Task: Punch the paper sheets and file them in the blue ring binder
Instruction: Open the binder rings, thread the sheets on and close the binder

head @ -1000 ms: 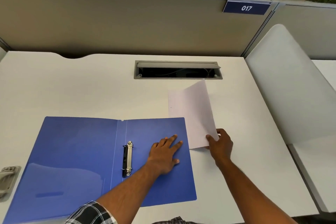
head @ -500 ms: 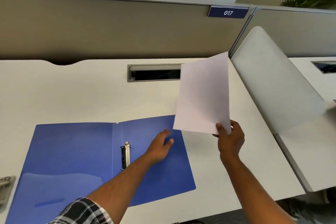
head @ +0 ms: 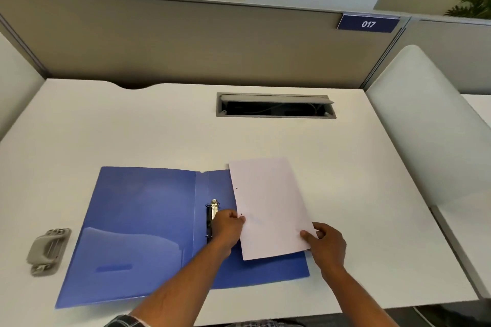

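The blue ring binder [head: 138, 223] lies open on the white desk, its metal ring mechanism [head: 211, 218] along the spine. Over the binder's right half I hold a white paper sheet [head: 268, 207] with two small punched holes near its left edge. My left hand [head: 227, 227] pinches the sheet's left edge beside the rings. At the sheet's lower right corner, my right hand [head: 328, 244] grips it. The lower part of the rings is hidden behind my left hand.
A grey hole punch [head: 47, 249] sits at the desk's left, beside the binder. A recessed cable tray [head: 275, 106] is set into the desk at the back. A white divider panel [head: 425, 127] rises on the right, a partition wall behind.
The sheet came down from mid-air, held by my right hand, to lie over the binder's right half. My left hand moved from the binder cover to the sheet's left edge.
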